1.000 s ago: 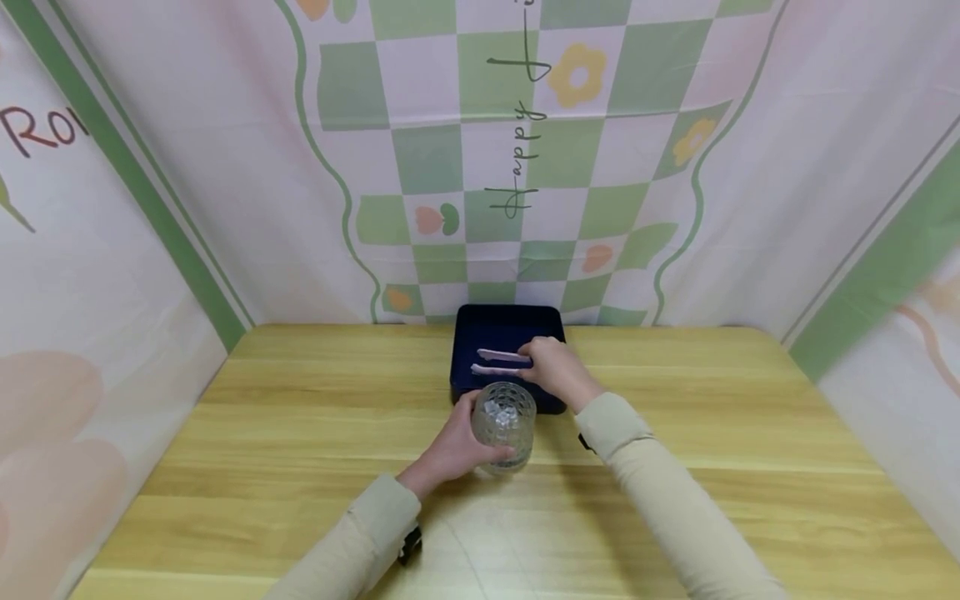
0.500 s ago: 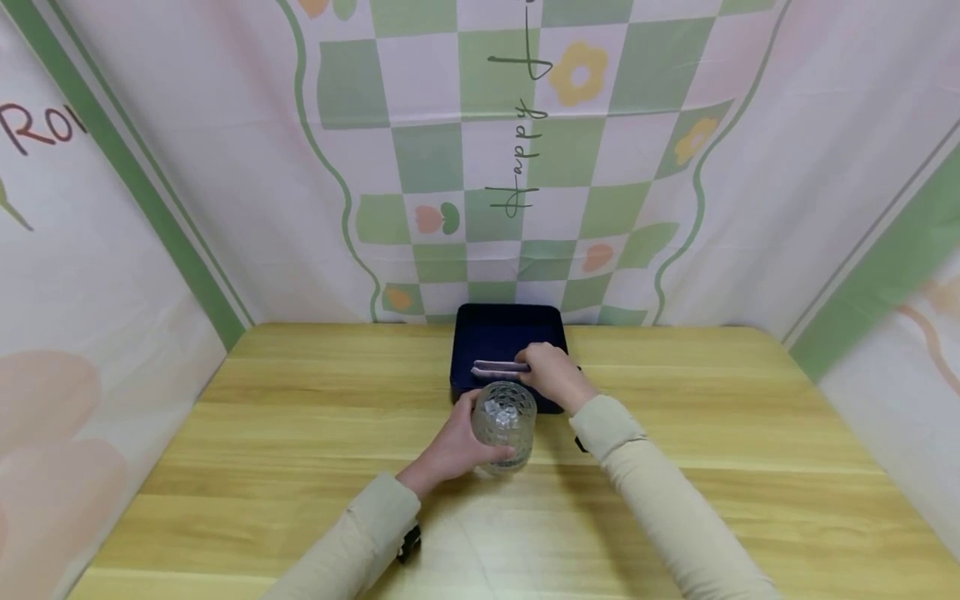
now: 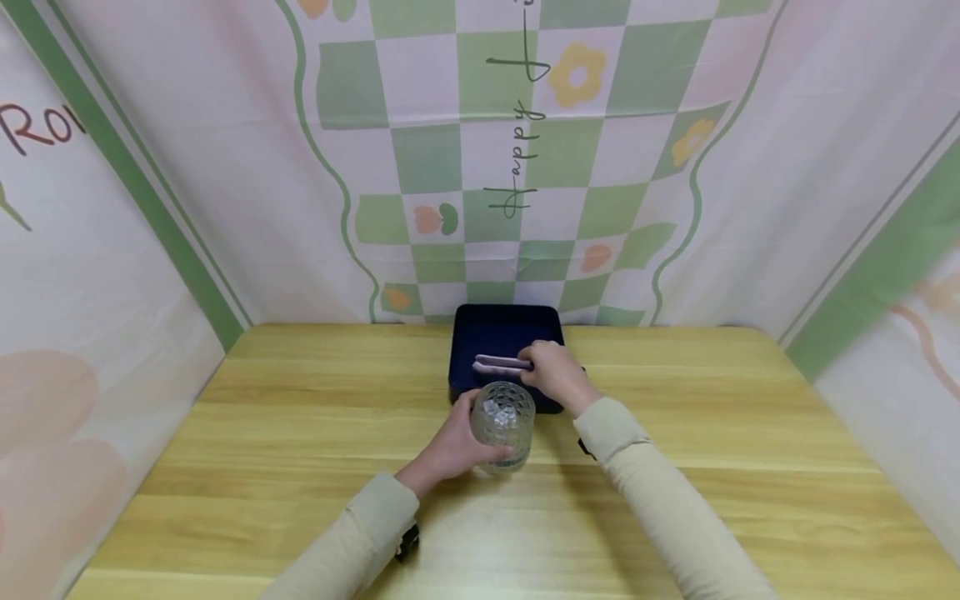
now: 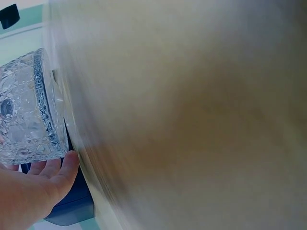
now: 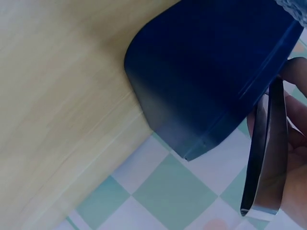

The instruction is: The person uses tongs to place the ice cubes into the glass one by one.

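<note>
My left hand (image 3: 452, 443) grips a clear textured glass (image 3: 506, 433), fingers on its far side and thumb across the near side. Clear, ice-like pieces show inside it. In the left wrist view, the fingers (image 4: 57, 175) lie around its side close to the tabletop. Above the dark blue tray (image 3: 468, 333), my right hand (image 3: 557, 377) holds a pair of tongs (image 3: 498, 365), pressed so both arms lie close together, tips pointing left. The right wrist view shows the metal bend of the tongs (image 5: 268, 167) beside the tray's wall. Whether anything is between the tips cannot be seen.
The tray stands at the back edge of the wooden table (image 3: 315, 433), just behind the glass. A patterned cloth (image 3: 495, 167) hangs directly behind it, with more cloth at both sides. Dark wrist straps show under the sleeves.
The arms of the tongs, apart a second ago, have come together in my right hand, which has shifted only slightly. My left hand and the glass have stayed in place.
</note>
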Motion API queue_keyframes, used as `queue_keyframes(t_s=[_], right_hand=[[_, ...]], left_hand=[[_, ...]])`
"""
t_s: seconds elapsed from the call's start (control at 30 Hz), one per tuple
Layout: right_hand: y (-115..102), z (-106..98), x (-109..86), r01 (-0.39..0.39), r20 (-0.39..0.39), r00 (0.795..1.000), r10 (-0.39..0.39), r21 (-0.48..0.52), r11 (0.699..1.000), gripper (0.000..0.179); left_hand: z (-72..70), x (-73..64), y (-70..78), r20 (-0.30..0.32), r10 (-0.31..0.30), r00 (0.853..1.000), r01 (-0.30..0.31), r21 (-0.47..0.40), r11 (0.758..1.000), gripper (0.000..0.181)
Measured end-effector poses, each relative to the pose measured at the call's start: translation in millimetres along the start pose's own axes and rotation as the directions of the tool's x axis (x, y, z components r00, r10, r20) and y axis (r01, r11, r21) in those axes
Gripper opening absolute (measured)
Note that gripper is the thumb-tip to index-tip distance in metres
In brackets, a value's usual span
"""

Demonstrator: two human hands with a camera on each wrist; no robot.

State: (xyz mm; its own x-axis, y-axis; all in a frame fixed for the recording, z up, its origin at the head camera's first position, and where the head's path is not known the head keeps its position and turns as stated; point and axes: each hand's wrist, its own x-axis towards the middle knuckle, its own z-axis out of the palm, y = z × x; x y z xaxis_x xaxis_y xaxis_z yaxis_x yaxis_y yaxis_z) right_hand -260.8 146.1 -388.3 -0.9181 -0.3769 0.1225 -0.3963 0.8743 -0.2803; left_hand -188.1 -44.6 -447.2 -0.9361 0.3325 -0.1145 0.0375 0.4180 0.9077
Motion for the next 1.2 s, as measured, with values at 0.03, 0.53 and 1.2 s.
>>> queue_keyframes(t_s=[0.03,0.53,1.2], right_hand=[[1.0,-0.6,-0.5,-0.003,-0.013,1.0,0.003,0.009,1.0,0.025],[11.5,-24.7,-25.5,0.005,-0.168,0.986,0.009,0.086,0.996,0.027],[2.0,-35.5,-87.1,0.176,-0.267,0.951,-0.155,0.057,0.983,0.024]], left_hand=[[0.0,-0.2,0.2,0.0,0.003,1.0,-0.003,0.0,1.0,0.101],[-0.2,1.6,-0.7,-0.011,0.0,1.0,0.0,0.013,1.0,0.101],[-1.0,3.5,-4.3,-0.004,0.039,0.999,-0.039,0.008,0.999,0.1]])
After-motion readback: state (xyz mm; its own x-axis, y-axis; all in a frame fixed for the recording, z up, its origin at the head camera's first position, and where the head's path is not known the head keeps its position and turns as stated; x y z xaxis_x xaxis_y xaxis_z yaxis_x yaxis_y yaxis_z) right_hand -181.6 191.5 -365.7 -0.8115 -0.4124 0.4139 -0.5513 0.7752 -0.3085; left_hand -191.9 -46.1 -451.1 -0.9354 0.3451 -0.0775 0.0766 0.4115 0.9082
